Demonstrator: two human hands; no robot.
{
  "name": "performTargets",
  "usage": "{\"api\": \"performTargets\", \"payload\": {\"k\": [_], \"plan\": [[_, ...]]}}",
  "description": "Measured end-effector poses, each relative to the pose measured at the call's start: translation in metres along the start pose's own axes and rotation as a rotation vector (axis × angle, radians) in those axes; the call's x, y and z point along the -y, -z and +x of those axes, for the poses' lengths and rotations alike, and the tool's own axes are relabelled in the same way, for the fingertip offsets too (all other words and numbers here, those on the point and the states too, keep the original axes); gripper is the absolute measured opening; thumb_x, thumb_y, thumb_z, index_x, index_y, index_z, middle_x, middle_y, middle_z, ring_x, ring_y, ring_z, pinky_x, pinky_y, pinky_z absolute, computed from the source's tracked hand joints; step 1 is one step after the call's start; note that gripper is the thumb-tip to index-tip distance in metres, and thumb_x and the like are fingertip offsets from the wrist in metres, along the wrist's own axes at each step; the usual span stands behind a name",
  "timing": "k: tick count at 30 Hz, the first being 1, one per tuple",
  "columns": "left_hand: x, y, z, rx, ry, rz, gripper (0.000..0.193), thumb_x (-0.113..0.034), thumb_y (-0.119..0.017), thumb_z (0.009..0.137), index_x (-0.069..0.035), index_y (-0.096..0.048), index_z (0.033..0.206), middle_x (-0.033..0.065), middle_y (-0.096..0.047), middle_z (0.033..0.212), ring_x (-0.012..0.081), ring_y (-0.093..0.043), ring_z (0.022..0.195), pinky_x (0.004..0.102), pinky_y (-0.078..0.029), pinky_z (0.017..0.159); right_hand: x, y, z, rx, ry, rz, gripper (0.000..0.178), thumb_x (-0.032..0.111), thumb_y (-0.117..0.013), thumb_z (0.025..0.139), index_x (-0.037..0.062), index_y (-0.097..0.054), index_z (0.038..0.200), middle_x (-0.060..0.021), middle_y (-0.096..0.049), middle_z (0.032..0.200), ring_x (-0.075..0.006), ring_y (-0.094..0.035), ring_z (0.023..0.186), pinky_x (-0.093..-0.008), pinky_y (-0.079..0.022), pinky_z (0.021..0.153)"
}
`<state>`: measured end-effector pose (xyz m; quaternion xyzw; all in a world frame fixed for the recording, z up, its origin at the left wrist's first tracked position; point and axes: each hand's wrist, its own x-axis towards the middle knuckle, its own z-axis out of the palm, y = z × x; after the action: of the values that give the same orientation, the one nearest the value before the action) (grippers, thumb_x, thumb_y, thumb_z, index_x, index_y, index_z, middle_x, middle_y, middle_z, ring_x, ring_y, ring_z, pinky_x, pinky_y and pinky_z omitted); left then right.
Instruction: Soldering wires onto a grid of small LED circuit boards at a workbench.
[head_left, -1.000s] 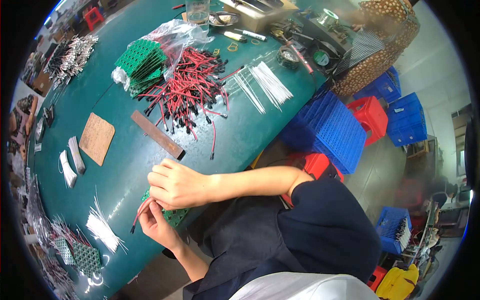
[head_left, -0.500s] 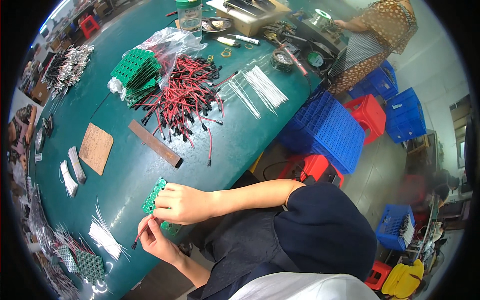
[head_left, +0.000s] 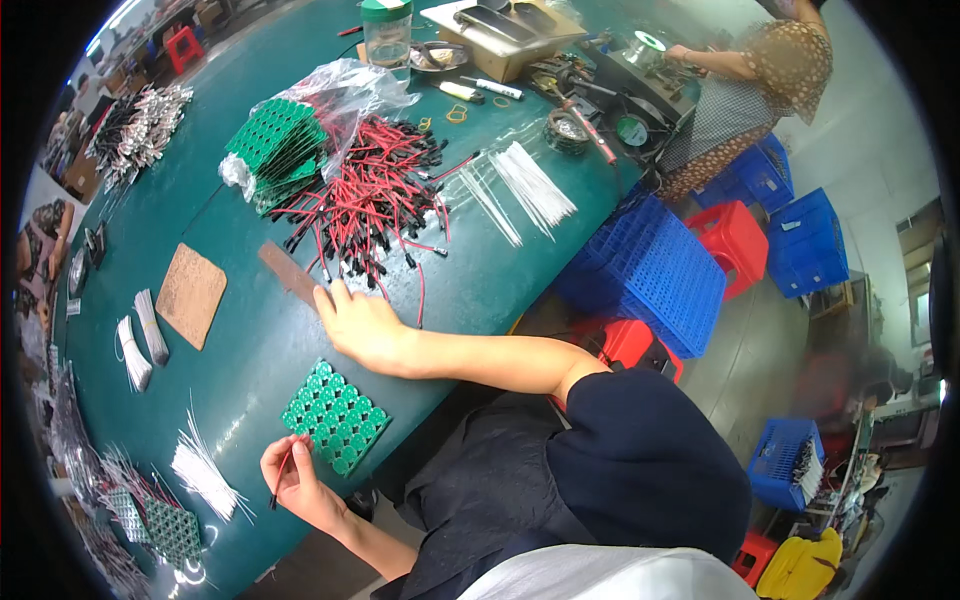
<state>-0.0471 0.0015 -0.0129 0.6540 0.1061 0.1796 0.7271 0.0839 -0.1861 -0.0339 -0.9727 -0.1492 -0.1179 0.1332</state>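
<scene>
My left hand (head_left: 312,495) pinches a short red and black wire lead (head_left: 283,470) near the lower left corner of a green circuit board panel (head_left: 338,415). The panel lies flat on the table and carries rows of round sections. My right hand (head_left: 365,325) is above the table beyond the panel, fingers stretched out and apart. It covers the near end of a flat brown bar (head_left: 285,268); whether it touches the bar I cannot tell. Just past the fingertips lies a large heap of red and black wire leads (head_left: 370,190) with black connectors.
A stack of green panels (head_left: 270,140) and a clear plastic bag (head_left: 350,90) adjoin the heap. White cable ties (head_left: 533,188) lie to the right, more ties (head_left: 205,470) at the left. A brown board (head_left: 191,297), soldering iron (head_left: 592,130) and blue crates (head_left: 650,270) are around. Another person works at the far right.
My right hand has left the panel and moved away toward the brown bar and the heap, uncovering the panel. My left hand stays near the panel's corner, still holding the wire lead.
</scene>
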Motion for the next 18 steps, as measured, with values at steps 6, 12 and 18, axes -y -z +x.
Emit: {"api": "performTargets", "payload": {"k": [6,12,18], "plan": [[-0.003,-0.003,0.01,-0.113,-0.007,0.105,0.016,0.004,-0.065,0.087,0.0,-0.056,0.099,0.0053,-0.058,0.094,0.0128,-0.057,0.086,0.0259,-0.049,0.078,-0.045,0.027,0.041,0.125,-0.03,-0.048,0.03,0.013,-0.046,0.09,0.0078,-0.059,0.116,-0.0254,-0.06,0.106,-0.0405,-0.061,0.093,-0.0484,-0.053,0.077],[0.005,-0.009,0.019,-0.151,-0.076,0.301,0.013,-0.004,-0.07,0.084,-0.001,-0.061,0.093,0.004,-0.065,0.087,0.0101,-0.064,0.079,0.0241,-0.052,0.073,-0.098,0.093,0.016,0.065,0.273,0.317,0.027,-0.004,-0.052,0.086,0.0054,-0.063,0.109,-0.016,-0.059,0.096,-0.0343,-0.06,0.092,-0.0366,-0.048,0.08],[0.01,-0.006,0.022,-0.203,-0.057,0.459,0.013,-0.006,-0.07,0.083,-0.002,-0.062,0.093,0.007,-0.068,0.085,0.0143,-0.068,0.074,0.0269,-0.055,0.07,-0.106,0.093,-0.038,0.243,0.198,0.222,0.026,-0.004,-0.057,0.084,0.0049,-0.062,0.108,-0.0116,-0.057,0.101,-0.0321,-0.056,0.095,-0.0383,-0.045,0.083]]}}
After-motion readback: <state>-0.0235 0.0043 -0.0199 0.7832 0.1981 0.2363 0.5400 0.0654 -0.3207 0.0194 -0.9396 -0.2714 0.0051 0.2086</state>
